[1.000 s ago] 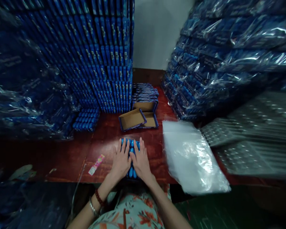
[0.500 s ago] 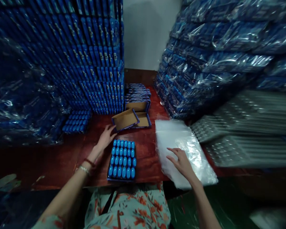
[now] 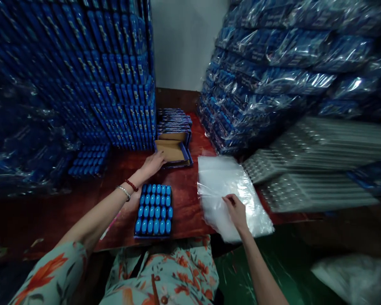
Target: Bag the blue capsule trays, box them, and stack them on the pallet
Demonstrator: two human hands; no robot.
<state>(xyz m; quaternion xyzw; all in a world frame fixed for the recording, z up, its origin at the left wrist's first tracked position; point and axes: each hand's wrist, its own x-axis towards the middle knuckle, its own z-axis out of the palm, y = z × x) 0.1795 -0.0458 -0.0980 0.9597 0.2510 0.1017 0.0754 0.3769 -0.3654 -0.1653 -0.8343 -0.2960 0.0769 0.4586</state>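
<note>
My left hand (image 3: 154, 164) reaches to a shallow open cardboard box (image 3: 172, 153), brown inside with blue-purple edges. Its fingers are closed over the box's near left corner. The box lies on top of other such boxes. My right hand (image 3: 236, 209) pinches the top clear plastic bag (image 3: 219, 176) of a flat pile, and creases run out from the fingertips. Between my hands, near the table's front edge, sits a filled tray of shiny blue oval-topped pieces (image 3: 154, 212) in rows.
Blue packs (image 3: 123, 76) rise in a tall stack at the back left. Plastic-wrapped packs (image 3: 241, 93) are piled at the back right. Grey dimpled trays (image 3: 292, 190) lie at the right. Another set of blue pieces (image 3: 89, 161) stands left on the red-brown table (image 3: 186, 199).
My left hand has moved away from me, and the tilted cardboard box now lies squarer on the others. My right hand's fingers, apart before, have closed on the plastic bag. The view has shifted slightly.
</note>
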